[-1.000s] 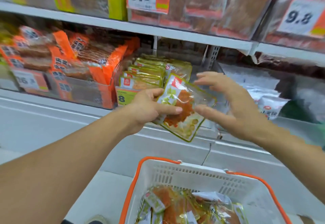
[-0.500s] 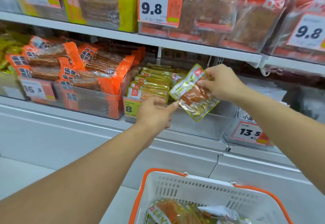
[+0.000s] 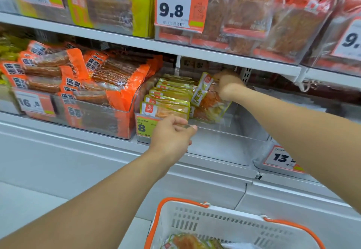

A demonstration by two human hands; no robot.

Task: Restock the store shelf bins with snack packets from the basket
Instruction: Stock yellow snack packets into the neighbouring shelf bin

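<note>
My right hand [image 3: 227, 84] grips the top of a yellow-green snack packet [image 3: 210, 100] with orange contents, held upright inside the clear shelf bin [image 3: 230, 135], to the right of a row of like packets [image 3: 168, 100]. My left hand [image 3: 172, 134] rests at the bin's front rim beside the yellow price tag [image 3: 143, 126], fingers loosely curled and thumb on the clear edge. At the bottom, the white basket with orange handles [image 3: 230, 223] holds more packets [image 3: 187, 242].
Orange packets [image 3: 82, 84] fill the bin to the left. The shelf above carries large bags behind a 9.8 price tag [image 3: 175, 8]. A 13 price tag [image 3: 281, 159] marks the bin on the right. Grey shelf base panels run below.
My right hand has carried the packet up and into the bin beside the row. My left hand let go of the packet and moved to the bin's front rim.
</note>
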